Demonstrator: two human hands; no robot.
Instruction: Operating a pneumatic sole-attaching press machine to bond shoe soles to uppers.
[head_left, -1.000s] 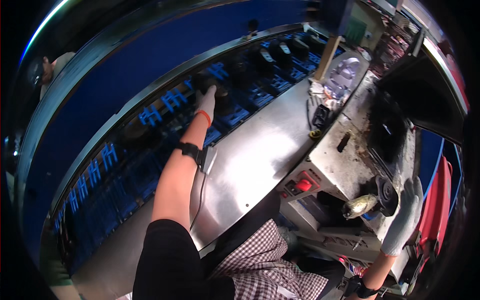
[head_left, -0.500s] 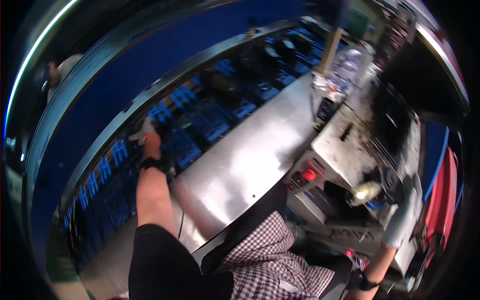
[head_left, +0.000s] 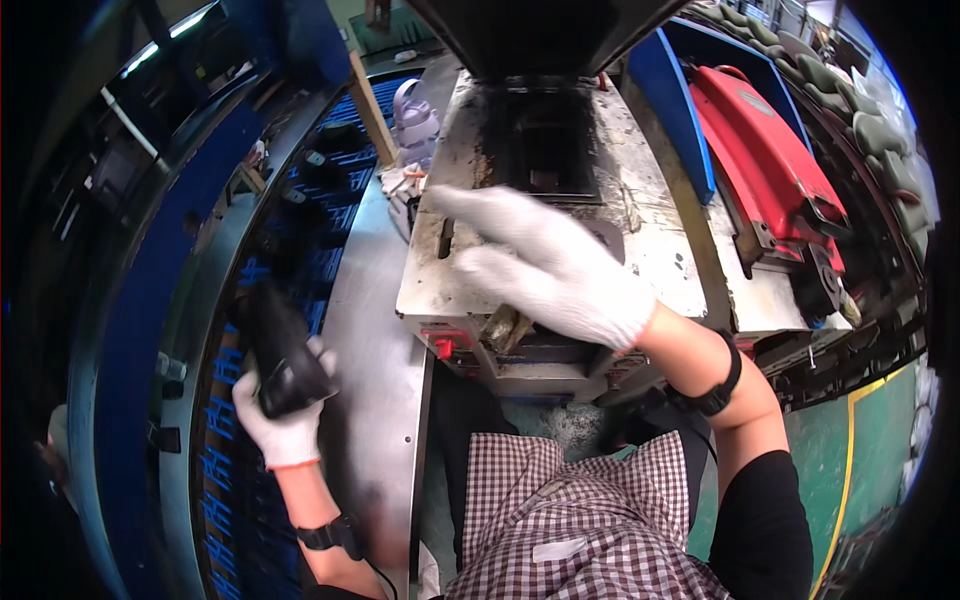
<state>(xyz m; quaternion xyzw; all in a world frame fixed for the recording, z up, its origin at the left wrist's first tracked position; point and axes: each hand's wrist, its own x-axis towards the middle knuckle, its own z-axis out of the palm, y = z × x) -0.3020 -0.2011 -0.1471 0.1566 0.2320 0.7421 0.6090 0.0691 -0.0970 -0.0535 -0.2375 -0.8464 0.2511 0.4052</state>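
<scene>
My left hand (head_left: 280, 415), in a white knit glove with an orange cuff edge, grips a black shoe (head_left: 277, 345) by one end. The shoe is blurred by motion and stands over the border between the conveyor with blue prongs (head_left: 215, 440) and the steel ledge (head_left: 385, 290). Over the front of a stained, cream-coloured machine (head_left: 425, 285) is my right hand (head_left: 560, 265), gloved too, its fingers stretched out and apart with nothing in them. Below its palm, a brownish rounded part (head_left: 505, 328) shows at the machine's front. The hand hides part of the machine top.
A red knob (head_left: 443, 347) sits on the machine's front. Behind rises a black raised lid (head_left: 535, 35). A clear purple jug (head_left: 415, 120) stands beside a wooden post (head_left: 370, 110). To the right are a red cover (head_left: 765, 150) and a blue panel (head_left: 672, 110).
The view has swung right toward the machine. My left hand, earlier reaching over the blue prongs, now holds the shoe near the ledge. My right hand has come over the machine's front.
</scene>
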